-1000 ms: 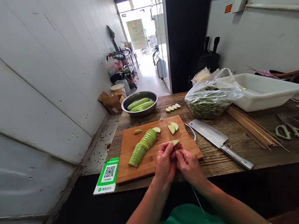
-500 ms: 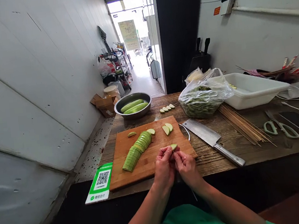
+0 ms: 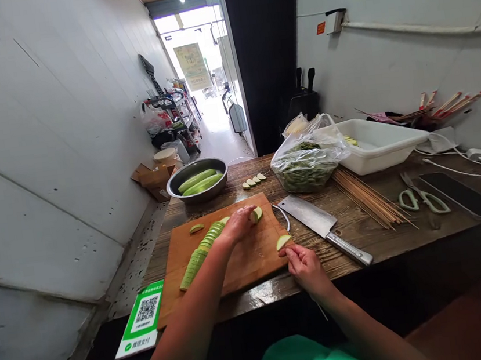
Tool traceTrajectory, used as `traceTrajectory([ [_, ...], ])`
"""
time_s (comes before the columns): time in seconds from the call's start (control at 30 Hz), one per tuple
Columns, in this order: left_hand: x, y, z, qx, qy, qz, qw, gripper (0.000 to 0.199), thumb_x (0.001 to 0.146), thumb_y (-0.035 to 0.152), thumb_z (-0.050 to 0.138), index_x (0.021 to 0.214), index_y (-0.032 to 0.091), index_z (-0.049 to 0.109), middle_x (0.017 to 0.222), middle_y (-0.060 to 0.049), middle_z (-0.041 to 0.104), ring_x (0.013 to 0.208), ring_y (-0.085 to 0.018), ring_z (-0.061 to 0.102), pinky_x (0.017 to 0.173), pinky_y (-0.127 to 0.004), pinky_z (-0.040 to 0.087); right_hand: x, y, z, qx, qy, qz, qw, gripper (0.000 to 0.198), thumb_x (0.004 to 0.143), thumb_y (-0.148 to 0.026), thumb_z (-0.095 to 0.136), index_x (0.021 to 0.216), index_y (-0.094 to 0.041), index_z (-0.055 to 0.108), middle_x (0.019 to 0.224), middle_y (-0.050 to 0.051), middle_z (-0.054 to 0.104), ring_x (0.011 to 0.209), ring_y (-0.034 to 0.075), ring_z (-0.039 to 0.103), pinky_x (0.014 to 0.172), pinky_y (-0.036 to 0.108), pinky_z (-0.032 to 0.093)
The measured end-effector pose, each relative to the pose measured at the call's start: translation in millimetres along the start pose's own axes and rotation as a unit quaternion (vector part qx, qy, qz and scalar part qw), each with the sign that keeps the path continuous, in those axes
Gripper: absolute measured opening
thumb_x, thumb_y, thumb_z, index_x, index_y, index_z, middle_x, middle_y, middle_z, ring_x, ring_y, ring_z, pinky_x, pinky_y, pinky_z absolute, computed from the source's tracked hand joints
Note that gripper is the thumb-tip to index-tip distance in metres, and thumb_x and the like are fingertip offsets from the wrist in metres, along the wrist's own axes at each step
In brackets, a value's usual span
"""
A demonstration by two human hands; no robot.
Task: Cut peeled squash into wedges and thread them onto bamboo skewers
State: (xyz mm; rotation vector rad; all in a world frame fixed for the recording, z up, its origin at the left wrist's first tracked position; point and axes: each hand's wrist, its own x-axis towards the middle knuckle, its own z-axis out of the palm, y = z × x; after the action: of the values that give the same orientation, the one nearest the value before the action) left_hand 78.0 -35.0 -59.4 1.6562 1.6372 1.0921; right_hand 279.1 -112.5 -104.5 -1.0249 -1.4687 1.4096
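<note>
My right hand (image 3: 304, 267) is closed on a thin bamboo skewer (image 3: 322, 310), whose lower end sticks out below the hand. A half-round zucchini slice (image 3: 284, 242) sits on it just above my fingertips. Over the wooden cutting board (image 3: 247, 270), my left hand (image 3: 239, 224) has its fingers closed at the edge of a loose zucchini slice (image 3: 253, 217). Another slice (image 3: 259, 213) lies right beside it. A row of overlapping zucchini slices (image 3: 197, 258) runs along the board, partly hidden by my left forearm. One thin end piece (image 3: 196, 228) lies apart on the board.
A cleaver (image 3: 315, 220) lies right of the board, near bamboo skewers (image 3: 368, 199), scissors (image 3: 422, 195) and a phone (image 3: 464, 193). Behind are a bowl (image 3: 171, 189) of zucchini, several skewered slices (image 3: 253, 181), a bag of greens (image 3: 304, 166) and a white tub (image 3: 389, 156). A QR-code card (image 3: 139, 321) sits front left.
My hands have come apart. The left has gone forward to the loose slices, while the right keeps the skewer and its slice near the board's right edge. The view has shifted right.
</note>
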Motion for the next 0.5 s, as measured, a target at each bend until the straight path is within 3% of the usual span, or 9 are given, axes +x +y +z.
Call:
traceTrajectory([
  [0.1, 2, -8, -4, 0.075, -0.028, -0.007, 0.997, 0.032, 0.047, 0.006, 0.069, 0.076, 0.020, 0.067, 0.080, -0.003, 0.064, 0.083, -0.022, 0.056, 0.085, -0.033, 0.038, -4, 1, -1, 0.001, -0.018, 0.006, 1.000, 0.038, 0.082, -0.042, 0.041, 0.081, -0.009, 0.061, 0.043, -0.007, 0.033, 0.038, 0.007, 0.028, 0.039, 0.021, 0.019],
  [0.2, -12, -12, -6, 0.116, -0.044, -0.010, 0.992, 0.017, 0.058, 0.021, 0.069, 0.074, 0.018, 0.066, 0.067, 0.000, 0.060, 0.067, -0.016, 0.054, 0.070, -0.029, 0.042, -8, 2, -2, 0.019, -0.040, 0.007, 0.999, 0.037, 0.082, -0.041, 0.042, 0.083, -0.009, 0.061, 0.042, -0.008, 0.031, 0.038, 0.007, 0.027, 0.038, 0.020, 0.018],
  [0.27, -27, -10, -6, 0.029, -0.015, -0.042, 0.999, 0.020, 0.062, 0.029, 0.068, 0.077, 0.017, 0.065, 0.066, 0.000, 0.059, 0.063, -0.014, 0.054, 0.063, -0.025, 0.042, -12, 0, -3, 0.036, -0.050, 0.004, 0.998, 0.036, 0.083, -0.041, 0.042, 0.084, -0.010, 0.060, 0.042, -0.008, 0.030, 0.038, 0.006, 0.026, 0.038, 0.020, 0.018],
  [0.33, -43, -4, -5, -0.132, 0.025, -0.095, 0.986, 0.028, 0.064, 0.033, 0.069, 0.085, 0.016, 0.062, 0.071, -0.001, 0.060, 0.064, -0.013, 0.057, 0.058, -0.023, 0.043, -17, -5, -2, 0.046, -0.061, -0.002, 0.997, 0.035, 0.084, -0.041, 0.042, 0.084, -0.010, 0.060, 0.042, -0.008, 0.030, 0.038, 0.006, 0.026, 0.038, 0.020, 0.019],
  [0.43, -64, 9, -3, -0.346, 0.031, -0.167, 0.923, 0.032, 0.064, 0.031, 0.070, 0.088, 0.014, 0.058, 0.074, -0.002, 0.059, 0.063, -0.012, 0.059, 0.051, -0.019, 0.042, -27, -15, -1, 0.043, -0.087, -0.010, 0.995, 0.033, 0.085, -0.040, 0.042, 0.083, -0.011, 0.059, 0.043, -0.008, 0.030, 0.039, 0.006, 0.026, 0.039, 0.019, 0.020],
  [0.5, -72, 18, -3, -0.418, 0.021, -0.199, 0.886, 0.025, 0.065, 0.025, 0.070, 0.083, 0.012, 0.058, 0.070, -0.001, 0.057, 0.057, -0.009, 0.057, 0.045, -0.016, 0.039, -34, -21, 1, 0.042, -0.107, -0.008, 0.993, 0.033, 0.086, -0.039, 0.042, 0.083, -0.011, 0.059, 0.044, -0.008, 0.030, 0.039, 0.006, 0.027, 0.039, 0.019, 0.020],
])
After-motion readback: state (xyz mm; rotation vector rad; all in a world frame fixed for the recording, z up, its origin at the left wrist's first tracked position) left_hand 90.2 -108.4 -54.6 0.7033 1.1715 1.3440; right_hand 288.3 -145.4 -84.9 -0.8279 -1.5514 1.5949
